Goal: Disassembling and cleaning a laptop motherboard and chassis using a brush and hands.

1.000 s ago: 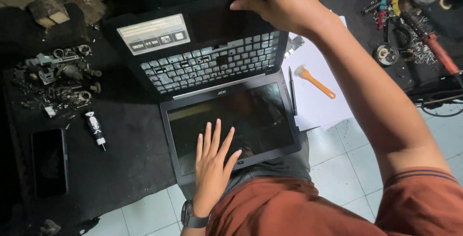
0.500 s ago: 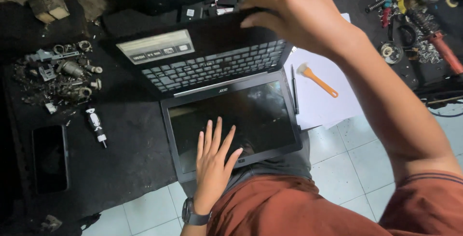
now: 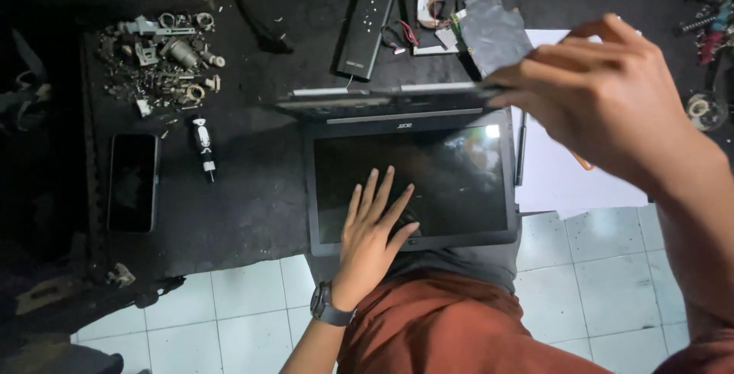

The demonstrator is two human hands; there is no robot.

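Laptop, black clamshell [image 3: 413,183], lies screen-down-flat on dark mat on floor, lid part toward person's lap. Left hand [image 3: 375,232] spread flat, fingers wide, pressing dark screen panel — likely to pin it. Right hand [image 3: 604,99] pinches far edge of keyboard half, tilted up edge-on at hinge. Small black-white screwdriver [image 3: 203,147] and black phone [image 3: 132,181] parked left, apart from laptop.

White floor tiles [image 3: 252,297] meet a dark mat [image 3: 252,190] under dim light.
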